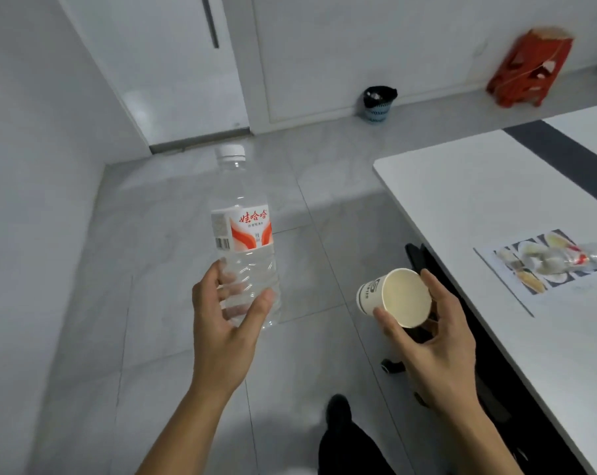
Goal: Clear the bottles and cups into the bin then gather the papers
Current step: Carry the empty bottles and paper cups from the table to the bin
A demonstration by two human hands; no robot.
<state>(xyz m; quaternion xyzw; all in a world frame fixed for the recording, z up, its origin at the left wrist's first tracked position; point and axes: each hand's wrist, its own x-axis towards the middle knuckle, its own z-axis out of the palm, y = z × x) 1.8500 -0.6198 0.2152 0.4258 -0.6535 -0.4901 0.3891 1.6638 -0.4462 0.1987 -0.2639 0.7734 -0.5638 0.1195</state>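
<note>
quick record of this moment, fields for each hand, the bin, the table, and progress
left hand: grips capped water bottle, upright
right hand: holds paper cup, tilted, looks empty
bin: on floor by far wall, black liner
table: white, at right; printed paper with blurred clear item on it
progress: bottle and cup not yet binned

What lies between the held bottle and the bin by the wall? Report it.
Only bare floor tiles, in the head view, between bottle and bin.

Tile floor (170, 234) w/ white table (461, 200), red stool (530, 70).
</note>
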